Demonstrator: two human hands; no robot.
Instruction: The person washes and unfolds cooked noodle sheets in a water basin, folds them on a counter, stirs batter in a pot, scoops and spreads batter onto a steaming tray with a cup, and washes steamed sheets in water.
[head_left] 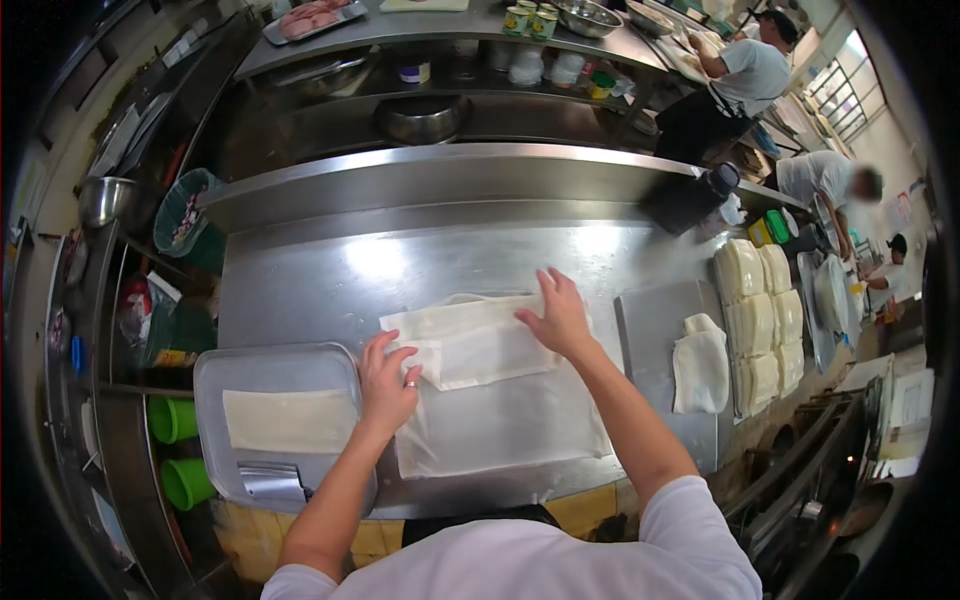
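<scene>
A thin, pale sheet (480, 350), like rolled dough or cloth, lies partly folded over a larger translucent sheet (500, 430) on the steel table. My left hand (388, 384), with a ring on one finger, rests at the sheet's left edge, fingers spread and slightly bent. At its upper right corner is my right hand (560, 318), thumb and fingers apart, touching or just above the surface. To the left, a grey tray (208, 400) carries a flat pale rectangle (285, 420) that looks like dough. A metal scraper (270, 480) lies in front of that rectangle.
On the right, a folded pale piece (701, 370) lies on a metal board (650, 330), beside several pale, plump blocks (760, 320). A dark bottle (705, 195) stands near the back ledge (480, 170). Co-workers (750, 75) work at the far right.
</scene>
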